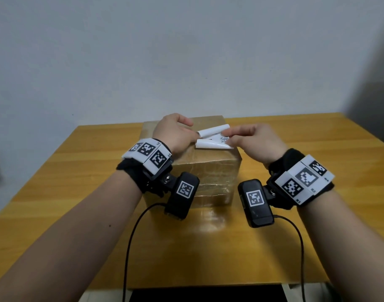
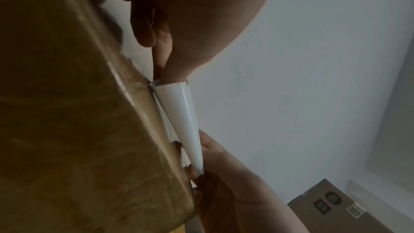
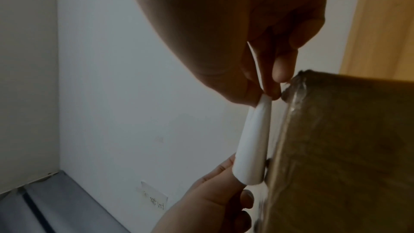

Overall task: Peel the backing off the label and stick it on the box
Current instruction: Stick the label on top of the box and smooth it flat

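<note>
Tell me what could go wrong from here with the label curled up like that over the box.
1. The label is curled at both long edges, so it may fold onto itself or go down wrinkled on the box.
2. The left hand and right hand pinch only its ends; a slip could drop it askew.
3. The box's glossy, taped top looks uneven, so the edges might not bond flat.

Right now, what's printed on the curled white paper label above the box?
A black QR-style code on the curled white paper label, clearest in the head view.
</note>
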